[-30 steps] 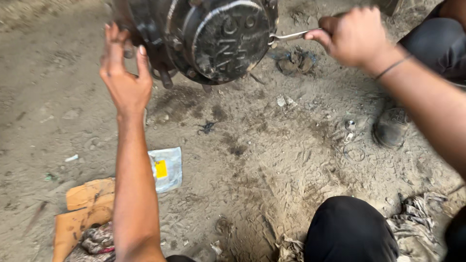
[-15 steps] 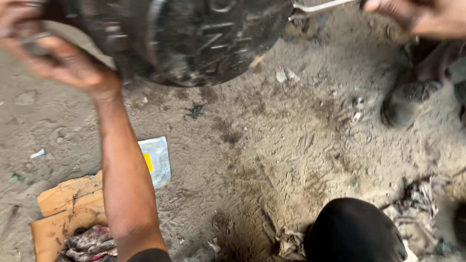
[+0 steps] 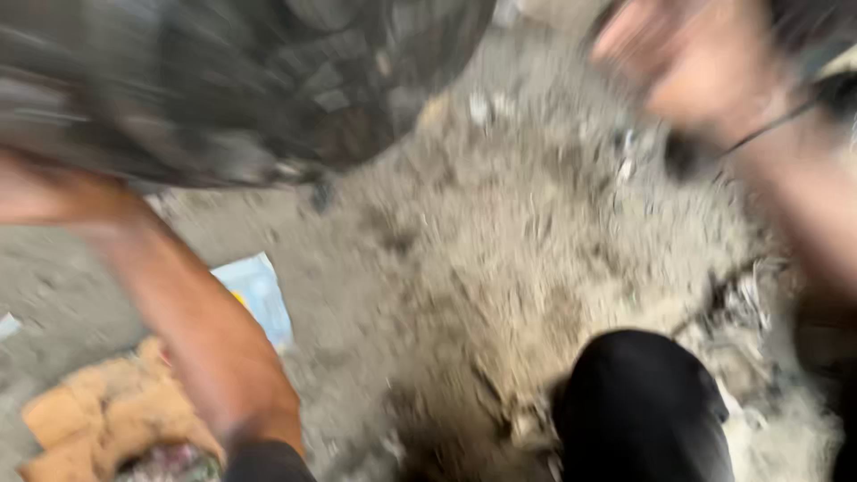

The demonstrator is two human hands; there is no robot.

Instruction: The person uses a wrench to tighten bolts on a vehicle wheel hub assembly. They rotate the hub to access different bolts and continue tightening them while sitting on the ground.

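Note:
The whole view is smeared by motion. A big dark round metal hub (image 3: 241,80) fills the top left. My left hand (image 3: 40,192) is pressed against its lower left edge, fingers lost in the blur and partly cut by the frame; the forearm runs down to the bottom edge. My right hand (image 3: 705,67) is up at the top right, away from the hub, with a thin dark band at the wrist. Anything it holds is lost in the blur.
Sandy, dirty ground (image 3: 500,250) lies below the hub. A pale blue and white packet (image 3: 259,295) and torn brown cardboard (image 3: 89,411) lie at the lower left. My black-clad knee (image 3: 643,411) is at the bottom right, with scraps of debris (image 3: 741,303) beside it.
The view has swung closer and down, and the hub now looms larger. My left hand went from open in the air to the hub's lower left edge. The thin tool is no longer discernible.

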